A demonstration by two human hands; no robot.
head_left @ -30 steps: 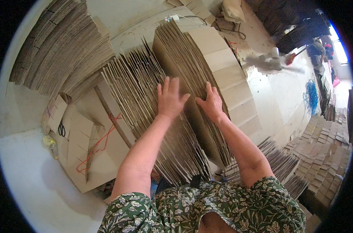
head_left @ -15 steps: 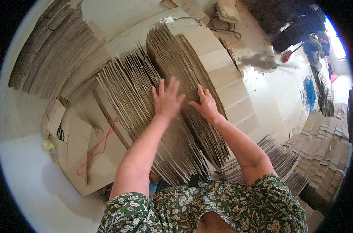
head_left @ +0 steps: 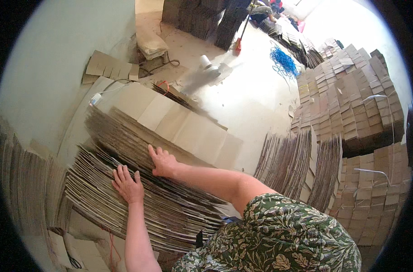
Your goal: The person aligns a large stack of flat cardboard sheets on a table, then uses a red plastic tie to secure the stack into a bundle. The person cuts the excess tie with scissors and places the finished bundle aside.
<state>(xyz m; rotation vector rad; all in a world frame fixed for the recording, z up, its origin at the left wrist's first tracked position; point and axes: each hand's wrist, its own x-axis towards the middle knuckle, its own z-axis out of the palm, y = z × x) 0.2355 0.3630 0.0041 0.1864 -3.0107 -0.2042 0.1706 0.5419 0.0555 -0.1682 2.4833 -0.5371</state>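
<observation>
Two long rows of grey-brown flattened cardboard pieces lie before me, packed face to face with their edges up. My left hand point(head_left: 129, 185) lies on the top edges of the nearer row point(head_left: 170, 220), fingers spread. On the farther row point(head_left: 118, 136) rests my right hand point(head_left: 163, 162), its fingers apart and pointing away from me. Neither hand grips a piece. A narrow dark gap runs between the two rows, partly covered by my hands and right forearm.
Flat cardboard sheets point(head_left: 174, 120) lie beyond the rows. More cardboard is stacked at left point(head_left: 25, 181) and right point(head_left: 356, 104). Red string point(head_left: 112, 247) hangs at lower left. Blue twine point(head_left: 283, 62) lies on the floor. A person point(head_left: 263, 13) bends at the back.
The view has swung to the right, so the rows now run more crosswise and the right-hand stacks show more. Both hands remain on the cardboard rows, fingers still apart.
</observation>
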